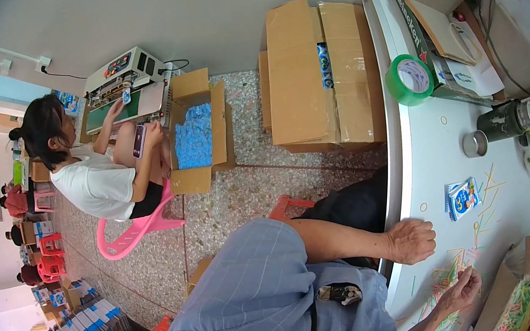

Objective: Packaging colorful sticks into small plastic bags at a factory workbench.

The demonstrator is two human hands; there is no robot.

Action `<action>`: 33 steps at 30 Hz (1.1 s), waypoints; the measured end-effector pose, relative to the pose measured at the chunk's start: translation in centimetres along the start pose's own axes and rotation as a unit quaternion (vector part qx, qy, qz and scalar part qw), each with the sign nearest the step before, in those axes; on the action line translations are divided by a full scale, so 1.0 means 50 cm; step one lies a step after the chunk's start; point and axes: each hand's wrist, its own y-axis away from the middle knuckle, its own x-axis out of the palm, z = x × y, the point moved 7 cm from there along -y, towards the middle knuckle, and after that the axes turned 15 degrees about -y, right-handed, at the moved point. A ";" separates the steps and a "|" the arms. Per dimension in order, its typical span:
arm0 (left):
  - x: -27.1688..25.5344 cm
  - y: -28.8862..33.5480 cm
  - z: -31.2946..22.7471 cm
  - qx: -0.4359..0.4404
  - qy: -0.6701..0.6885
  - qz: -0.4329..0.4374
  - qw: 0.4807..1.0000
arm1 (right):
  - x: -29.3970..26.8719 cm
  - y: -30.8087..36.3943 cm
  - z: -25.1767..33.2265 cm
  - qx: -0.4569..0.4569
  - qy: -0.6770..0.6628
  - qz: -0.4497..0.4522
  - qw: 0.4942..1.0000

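Note:
My left hand [412,241] rests curled at the edge of the white table [411,178], and whatever its fingers may hold is hidden. Lower in the picture, my right hand [460,290] is at a loose pile of thin pink, green and yellow sticks [444,281]. Its fingertips are pressed together, and I cannot make out what is between them. More thin yellowish sticks [489,185] lie scattered beyond my hands. Beside them are small blue-and-white packets [463,198], overlapping one another. A carton [529,294] with many such coloured sticks stands near my right hand.
Green tape [410,80], a round metal lid [474,144] and a dark flask [504,121] stand on the table. Large cartons [296,78] are beside it. A co-worker [99,176] on a pink chair holds a phone near a machine [129,83] and a carton of blue packets [194,137].

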 end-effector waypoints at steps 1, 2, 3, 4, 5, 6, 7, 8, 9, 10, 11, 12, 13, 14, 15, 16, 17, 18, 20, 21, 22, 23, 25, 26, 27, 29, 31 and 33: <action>0.001 -0.001 0.000 0.000 0.000 0.000 1.000 | -0.004 -0.001 -0.002 0.000 0.000 0.000 1.000; 0.002 0.000 0.000 0.000 0.003 -0.002 1.000 | -0.007 -0.001 -0.004 0.004 0.001 0.003 1.000; 0.003 0.000 0.000 -0.001 0.005 -0.004 1.000 | -0.008 -0.001 -0.006 0.008 0.001 0.006 1.000; 0.003 -0.001 -0.001 -0.001 0.006 -0.004 1.000 | -0.009 0.000 -0.007 0.008 0.001 0.006 1.000; 0.002 -0.001 -0.002 -0.001 0.005 -0.004 1.000 | -0.006 0.003 0.003 0.005 0.006 0.001 1.000; 0.001 0.001 -0.003 -0.002 0.004 -0.003 1.000 | -0.004 0.006 0.008 0.002 0.010 -0.002 1.000; 0.000 0.004 -0.003 -0.003 0.003 -0.002 1.000 | -0.005 0.009 0.005 0.003 0.009 -0.001 1.000; -0.001 0.005 -0.002 -0.005 0.004 -0.003 1.000 | -0.004 0.009 0.002 0.001 0.003 0.007 1.000; -0.002 0.009 -0.001 -0.008 0.005 -0.002 1.000 | -0.001 0.011 0.000 0.000 -0.003 0.017 1.000; -0.003 0.016 0.000 -0.012 0.002 0.000 1.000 | 0.003 0.017 -0.004 0.003 -0.006 0.021 1.000; -0.001 0.018 0.001 -0.014 0.001 0.003 1.000 | 0.009 0.017 -0.003 0.005 -0.005 0.020 1.000; -0.003 0.024 0.003 -0.017 -0.001 0.009 1.000 | 0.016 0.019 -0.006 0.010 -0.005 0.020 1.000; -0.007 0.032 0.006 -0.024 -0.006 0.013 1.000 | 0.019 0.020 -0.018 0.016 -0.010 0.026 0.999; -0.011 0.020 -0.001 -0.014 0.002 -0.002 1.000 | 0.004 0.014 -0.014 0.009 -0.005 0.023 1.000; -0.013 0.012 -0.007 -0.003 0.012 -0.016 1.000 | -0.010 0.015 -0.009 0.005 0.002 0.020 1.000; -0.015 0.006 -0.007 0.008 0.028 -0.018 0.999 | -0.023 0.019 -0.007 0.001 0.015 0.006 1.000; -0.014 -0.004 -0.013 0.039 0.024 -0.028 0.999 | -0.033 0.021 -0.004 0.028 0.020 -0.016 0.999; -0.017 -0.015 -0.023 0.072 0.026 -0.039 0.996 | -0.046 0.023 -0.001 0.054 0.027 -0.042 0.997; -0.016 -0.028 -0.014 0.056 0.045 -0.040 0.997 | -0.072 0.015 -0.016 -0.025 0.041 -0.026 0.999; -0.016 -0.028 -0.002 0.066 0.051 -0.008 0.997 | -0.054 0.013 -0.008 -0.004 0.062 -0.036 0.997; -0.015 -0.027 0.007 0.056 0.056 0.013 0.997 | -0.041 0.012 0.004 -0.013 0.052 -0.060 0.997; -0.022 -0.031 0.024 0.042 0.075 0.032 0.996 | -0.050 0.013 -0.007 -0.035 0.139 -0.036 0.989; -0.034 -0.051 0.025 0.021 0.074 0.042 0.996 | -0.060 0.012 0.010 -0.013 0.138 -0.088 0.987; -0.037 -0.055 0.027 -0.008 0.092 0.045 0.995 | -0.071 0.016 0.027 0.004 0.122 -0.091 0.988; -0.035 -0.058 0.021 -0.006 0.117 0.059 0.991 | -0.104 0.033 0.047 0.012 0.145 -0.124 0.982; -0.024 -0.063 0.014 -0.011 0.153 0.084 0.985 | -0.144 0.053 0.053 0.025 0.109 -0.166 0.980; -0.011 -0.067 0.008 -0.014 0.198 0.099 0.975 | -0.193 0.092 0.054 0.043 0.136 -0.207 0.968; -0.026 -0.074 0.019 -0.031 0.223 0.110 0.968 | -0.214 0.126 0.055 0.055 0.163 -0.231 0.958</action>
